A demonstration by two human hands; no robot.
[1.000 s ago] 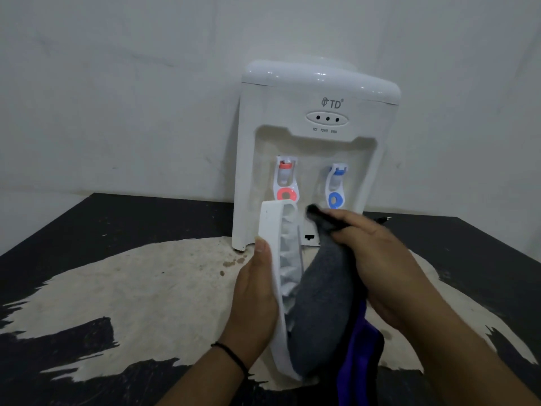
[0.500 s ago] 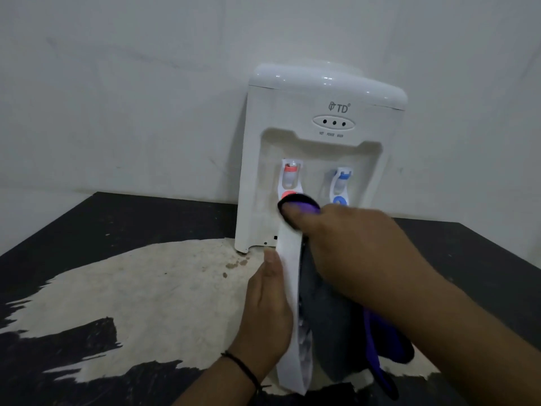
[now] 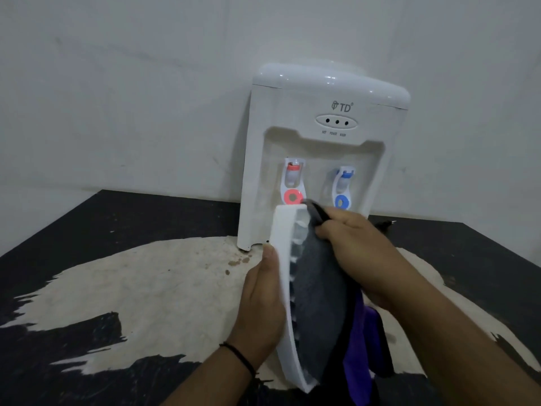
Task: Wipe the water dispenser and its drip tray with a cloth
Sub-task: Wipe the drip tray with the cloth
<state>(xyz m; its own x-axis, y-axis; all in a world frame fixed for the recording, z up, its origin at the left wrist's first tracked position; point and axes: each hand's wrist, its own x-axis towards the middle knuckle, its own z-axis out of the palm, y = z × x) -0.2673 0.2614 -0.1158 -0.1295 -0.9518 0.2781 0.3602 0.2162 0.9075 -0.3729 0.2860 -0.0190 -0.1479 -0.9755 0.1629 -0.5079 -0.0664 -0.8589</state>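
My left hand (image 3: 260, 303) grips the drip tray (image 3: 282, 276) on edge; my right hand (image 3: 360, 253) presses the cloth (image 3: 319, 294) into its grid. Next, I'd sweep downward.

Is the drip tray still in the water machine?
Out. The left hand holds the drip tray on edge before the dispenser.

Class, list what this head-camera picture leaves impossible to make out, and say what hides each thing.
- Most of the drip tray grid, head view: covered by the grey cloth.
- Right hand palm: turned away.
- Dispenser base front: behind tray and hands.
- Left hand fingers: behind the tray.
- Cloth's lower end: cut off by the bottom edge.
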